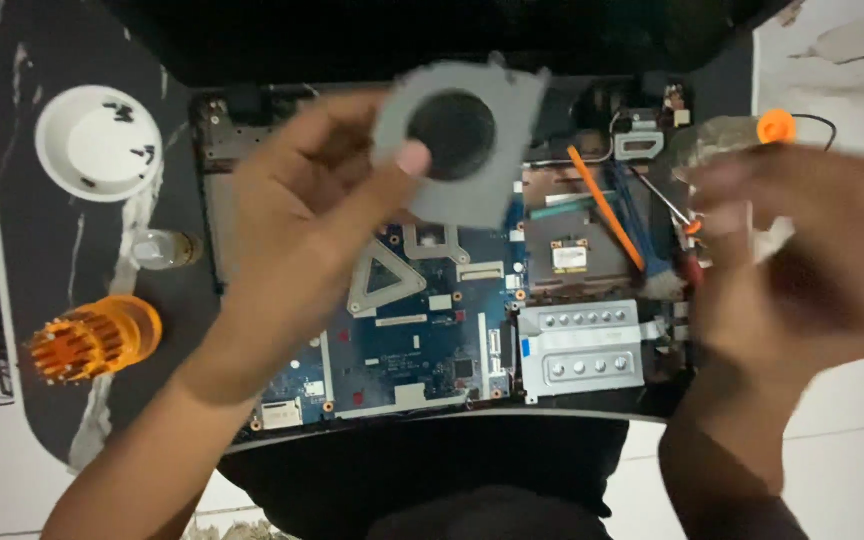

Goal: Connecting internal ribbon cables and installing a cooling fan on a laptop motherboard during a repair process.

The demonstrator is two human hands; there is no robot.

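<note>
We pinch fan in left hand over laptop board; right hand blurred, grip unclear. Keep fan level, fingers off blades.

I have 1 view, from the camera on my head, facing almost straight down onto the worktop. It sits close: the opened laptop fills the middle of the frame, my forearms enter from the bottom edge, and my lap shows below.
</note>
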